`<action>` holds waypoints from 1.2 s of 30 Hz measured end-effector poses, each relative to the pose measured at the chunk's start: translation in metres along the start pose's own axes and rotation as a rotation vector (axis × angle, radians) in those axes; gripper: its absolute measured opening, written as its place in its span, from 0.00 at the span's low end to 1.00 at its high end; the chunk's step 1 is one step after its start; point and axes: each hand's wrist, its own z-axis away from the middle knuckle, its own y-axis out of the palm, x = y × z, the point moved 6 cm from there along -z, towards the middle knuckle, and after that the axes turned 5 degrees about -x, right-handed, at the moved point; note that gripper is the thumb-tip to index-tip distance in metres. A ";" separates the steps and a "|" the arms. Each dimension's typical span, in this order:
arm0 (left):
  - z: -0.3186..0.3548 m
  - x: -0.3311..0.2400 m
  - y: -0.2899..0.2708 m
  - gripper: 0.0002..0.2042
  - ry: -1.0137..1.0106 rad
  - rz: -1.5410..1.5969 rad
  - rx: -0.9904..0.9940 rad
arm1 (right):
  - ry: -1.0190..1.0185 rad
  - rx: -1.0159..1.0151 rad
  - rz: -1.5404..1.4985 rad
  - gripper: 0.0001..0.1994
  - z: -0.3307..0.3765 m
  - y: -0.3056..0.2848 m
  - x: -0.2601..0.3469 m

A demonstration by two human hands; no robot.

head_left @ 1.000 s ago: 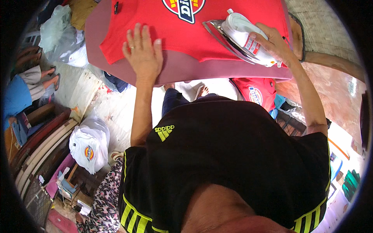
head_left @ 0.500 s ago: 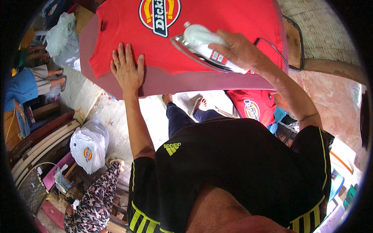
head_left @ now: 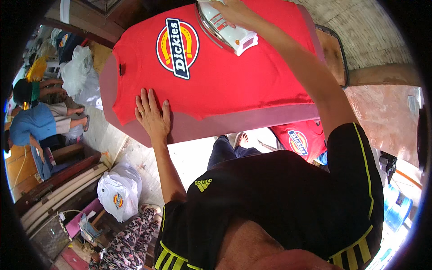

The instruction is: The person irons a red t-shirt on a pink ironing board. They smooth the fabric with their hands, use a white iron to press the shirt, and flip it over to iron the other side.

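A red T-shirt [head_left: 252, 85] with a round printed emblem lies spread over a maroon padded ironing board [head_left: 189, 128]. My right hand [head_left: 236, 12] is closed around the handle of a white electric iron [head_left: 229, 29], which rests on the shirt to the right of the emblem, toward the far side. My left hand [head_left: 153, 114] lies flat with fingers stretched, pressing the shirt's near edge by the sleeve and partly on the bare board. The top of the iron runs out of the picture.
Below the board's near right edge hangs or lies another red shirt [head_left: 297, 139]. A plastic bag of white shirts [head_left: 119, 189] sits on the floor at left. One person in blue [head_left: 33, 123] sits far left; another in patterned trousers [head_left: 130, 243] is lower left. A blue water jug [head_left: 396, 207] stands at right.
My right hand has moved the iron away from the near edge toward the shirt's far side. The left hand stays flat on the same area. The whole view has shifted slightly.
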 end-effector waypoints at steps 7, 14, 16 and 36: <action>-0.012 -0.072 -0.004 0.38 0.065 0.188 0.053 | -0.013 0.129 0.284 0.25 0.066 -0.038 -0.006; -0.002 -0.203 0.020 0.40 0.455 0.440 0.229 | 0.120 -0.158 0.602 0.22 0.091 -0.152 -0.075; 0.012 -0.222 0.029 0.40 0.524 0.440 0.279 | 0.084 -0.275 0.654 0.24 0.080 -0.189 -0.113; 0.042 -0.217 0.031 0.38 0.201 0.078 0.102 | -0.024 0.334 0.055 0.23 0.265 -0.134 -0.037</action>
